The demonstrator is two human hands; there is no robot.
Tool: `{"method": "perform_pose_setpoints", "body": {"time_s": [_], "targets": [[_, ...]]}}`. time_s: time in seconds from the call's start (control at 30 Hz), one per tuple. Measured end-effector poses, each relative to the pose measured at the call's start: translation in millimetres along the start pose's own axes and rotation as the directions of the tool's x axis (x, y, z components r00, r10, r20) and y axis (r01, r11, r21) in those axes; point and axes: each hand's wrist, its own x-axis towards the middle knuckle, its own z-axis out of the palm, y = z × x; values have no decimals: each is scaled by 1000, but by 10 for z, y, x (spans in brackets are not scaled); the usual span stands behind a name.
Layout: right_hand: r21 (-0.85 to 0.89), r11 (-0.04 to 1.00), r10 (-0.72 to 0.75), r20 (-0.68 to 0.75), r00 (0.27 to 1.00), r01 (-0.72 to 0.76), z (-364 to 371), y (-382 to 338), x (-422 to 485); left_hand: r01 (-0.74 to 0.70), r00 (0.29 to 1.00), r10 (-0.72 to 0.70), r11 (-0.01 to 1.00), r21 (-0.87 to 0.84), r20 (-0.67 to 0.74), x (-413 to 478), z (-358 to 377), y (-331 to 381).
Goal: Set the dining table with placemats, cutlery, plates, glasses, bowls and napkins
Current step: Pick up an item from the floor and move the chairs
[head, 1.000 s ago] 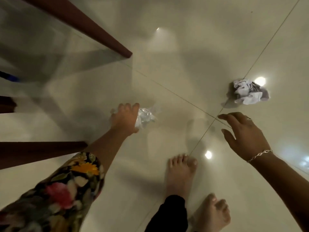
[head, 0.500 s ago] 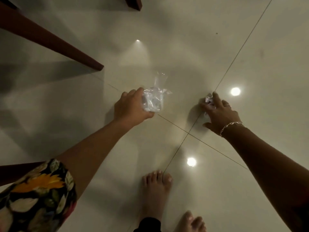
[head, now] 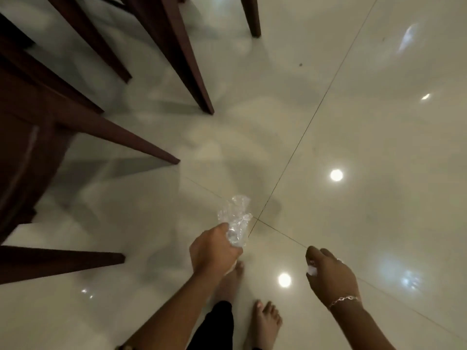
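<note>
My left hand (head: 214, 248) grips a crumpled clear plastic wrapper (head: 235, 221) that sticks up out of its fist, above the glossy floor. My right hand (head: 328, 274), with a ring and a chain bracelet, is curled round a crumpled white paper ball (head: 312, 270); only a small white bit shows between thumb and fingers. Both hands are raised off the floor, low in the view, with my bare feet (head: 266, 322) just below them.
Dark wooden chair and table legs (head: 192, 79) crowd the upper left, and one more leg (head: 254, 18) stands at the top. Pale glossy floor tiles (head: 366, 135) with thin grout lines and lamp reflections spread to the right.
My right hand reached the paper ball on the floor, closed round it and lifted it. Both hands came up and back toward me as the view rose, bringing more furniture legs in.
</note>
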Motion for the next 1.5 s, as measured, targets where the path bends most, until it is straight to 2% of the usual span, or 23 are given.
{"method": "perform_pose_setpoints", "body": {"time_s": [0.23, 0.37, 0.47, 0.63, 0.73, 0.9, 1.07, 1.2, 1.33, 1.5], "targets": [[149, 986, -59, -76, 995, 69, -1251, -635, -1484, 39, 995, -60, 965, -259, -75, -1608, -1239, 126], [26, 984, -175, -80, 981, 177, -1620, -1077, -2227, 122, 990, -141, 909, -398, -19, -2494, -1624, -263], [-113, 952, -290, -46, 956, 284, -1654, -1468, -2693, 210, 973, -226, 818, -535, 35, -3015, -1815, -710], [-232, 872, -455, -57, 889, 431, -1428, -2316, -3372, 221, 931, -356, 722, -656, -78, -3684, -2109, -1663], [-263, 818, -543, -57, 838, 512, -1129, -2901, -3816, 222, 894, -421, 717, -661, -156, -4088, -2241, -2388], [-280, 741, -649, -64, 758, 610, -363, -3796, -4698, 214, 796, -559, 619, -755, -232, -4906, -2293, -3726], [-348, 587, -773, 28, 634, 731, 178, -4586, -5481, 194, 682, -664, 569, -799, -307, -5576, -2390, -4724], [-371, 471, -854, 34, 519, 800, 290, -5197, -5787, 156, 610, -712, 538, -828, -348, -5749, -2552, -5229], [-369, 376, -912, 14, 409, 850, 337, -5850, -5910, 103, 568, -738, 504, -857, -365, -5685, -2810, -5653], [-280, 381, -918, 2, 397, 881, 459, -6708, -5768, 114, 539, -748, 521, -846, -388, -5378, -3283, -6188]]}}
